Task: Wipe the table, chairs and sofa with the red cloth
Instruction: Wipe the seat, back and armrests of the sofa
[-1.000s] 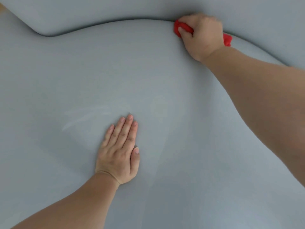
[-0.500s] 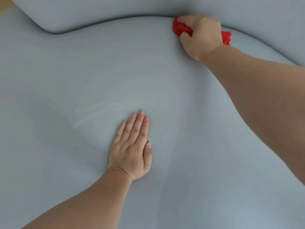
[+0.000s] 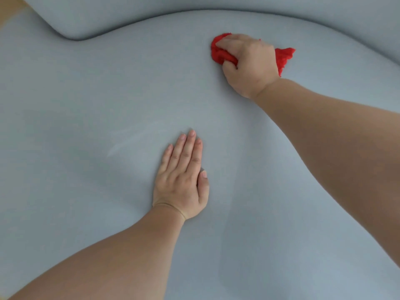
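While we look down from the head camera, our notes run as follows, with clock directions read on the frame from its centre.

Sofa seat: the pale grey-blue cushion (image 3: 91, 109) fills nearly the whole view; we see faint lighter streaks on it toward 9 o'clock from the centre.

Backrest: a second grey-blue cushion (image 3: 112, 16) runs along the top from 10 to 2 o'clock, and a dark curved seam divides it from the seat.

Right hand: we see our right hand (image 3: 249, 61) at about 1 o'clock, knuckles up, fingers curled tight around the cloth and bearing down on the seat, clear of the seam.

Red cloth: the red cloth (image 3: 220, 54) is bunched under that hand; one wad shows at the fingertips, and a ragged tail shows on the far side of the hand toward 2 o'clock.

Left hand: our left hand (image 3: 184, 180) lies near centre, toward 6 o'clock, palm flat on the seat, fingers straight and close together, thumb tucked alongside, holding nothing.

Forearms: both are bare; the left enters from 7 o'clock, the right from 4 o'clock.

Floor: a tan sliver shows at 10 o'clock, the far corner.
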The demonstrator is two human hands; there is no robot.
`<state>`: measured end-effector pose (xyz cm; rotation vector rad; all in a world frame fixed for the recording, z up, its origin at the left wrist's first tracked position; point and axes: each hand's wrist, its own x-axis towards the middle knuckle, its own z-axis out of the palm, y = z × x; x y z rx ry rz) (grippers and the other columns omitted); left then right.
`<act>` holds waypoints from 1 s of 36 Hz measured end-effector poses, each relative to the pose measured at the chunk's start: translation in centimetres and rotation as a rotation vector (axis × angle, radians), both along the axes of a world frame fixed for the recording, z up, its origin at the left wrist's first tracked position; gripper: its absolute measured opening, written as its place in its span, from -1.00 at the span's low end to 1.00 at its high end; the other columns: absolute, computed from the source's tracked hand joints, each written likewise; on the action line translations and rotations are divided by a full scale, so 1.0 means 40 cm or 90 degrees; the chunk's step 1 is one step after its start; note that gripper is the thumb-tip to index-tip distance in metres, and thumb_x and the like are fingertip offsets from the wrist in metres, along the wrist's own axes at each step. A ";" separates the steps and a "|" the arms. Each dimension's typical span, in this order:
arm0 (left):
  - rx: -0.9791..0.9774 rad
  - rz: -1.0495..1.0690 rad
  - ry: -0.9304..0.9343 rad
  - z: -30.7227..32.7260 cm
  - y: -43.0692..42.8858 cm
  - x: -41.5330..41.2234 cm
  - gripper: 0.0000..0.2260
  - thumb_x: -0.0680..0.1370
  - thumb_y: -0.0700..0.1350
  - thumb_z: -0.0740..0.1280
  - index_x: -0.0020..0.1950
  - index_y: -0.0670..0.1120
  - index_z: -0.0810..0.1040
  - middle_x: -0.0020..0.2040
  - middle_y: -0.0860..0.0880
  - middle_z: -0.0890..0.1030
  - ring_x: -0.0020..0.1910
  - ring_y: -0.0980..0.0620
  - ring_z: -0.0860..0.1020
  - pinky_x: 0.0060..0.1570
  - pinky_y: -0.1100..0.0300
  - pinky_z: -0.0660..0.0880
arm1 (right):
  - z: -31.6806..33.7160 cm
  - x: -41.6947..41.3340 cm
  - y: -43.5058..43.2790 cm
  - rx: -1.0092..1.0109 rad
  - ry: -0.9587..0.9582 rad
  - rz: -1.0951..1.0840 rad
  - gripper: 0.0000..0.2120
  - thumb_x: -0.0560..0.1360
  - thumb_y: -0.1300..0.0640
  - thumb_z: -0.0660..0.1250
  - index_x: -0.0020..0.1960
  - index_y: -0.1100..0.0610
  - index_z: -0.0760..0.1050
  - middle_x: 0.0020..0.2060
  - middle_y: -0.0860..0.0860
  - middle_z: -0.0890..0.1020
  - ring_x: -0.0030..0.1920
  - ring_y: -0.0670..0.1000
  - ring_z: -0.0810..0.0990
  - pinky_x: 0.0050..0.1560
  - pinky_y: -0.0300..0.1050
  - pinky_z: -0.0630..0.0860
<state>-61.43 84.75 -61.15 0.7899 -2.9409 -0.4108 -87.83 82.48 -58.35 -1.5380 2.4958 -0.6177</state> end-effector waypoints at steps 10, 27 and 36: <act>-0.009 0.010 0.001 -0.002 0.002 0.001 -0.43 0.49 -0.04 0.07 0.47 -0.25 0.27 0.50 -0.18 0.24 0.49 -0.09 0.15 0.47 -0.01 0.04 | 0.009 0.001 0.013 0.004 0.009 0.032 -0.55 0.43 0.14 0.13 0.28 0.12 0.53 0.22 0.05 0.59 0.28 0.11 0.49 0.24 -0.01 0.41; 0.001 0.022 -0.017 0.027 0.011 0.005 -0.44 0.52 -0.02 0.00 0.48 -0.23 0.25 0.51 -0.16 0.24 0.50 -0.07 0.19 0.48 0.09 -0.03 | 0.003 0.190 0.147 -0.026 0.001 0.063 -0.56 0.37 0.16 0.17 0.19 0.18 0.58 0.19 0.08 0.61 0.22 0.14 0.55 0.12 0.08 0.50; 0.009 -0.012 -0.041 0.057 0.047 0.097 -0.44 0.53 -0.01 -0.01 0.47 -0.27 0.26 0.49 -0.20 0.25 0.49 -0.11 0.21 0.47 0.09 -0.07 | 0.013 0.283 0.229 -0.031 0.006 0.057 -0.60 0.37 0.17 0.19 0.14 0.18 0.60 0.18 0.10 0.62 0.18 0.14 0.58 0.04 0.08 0.55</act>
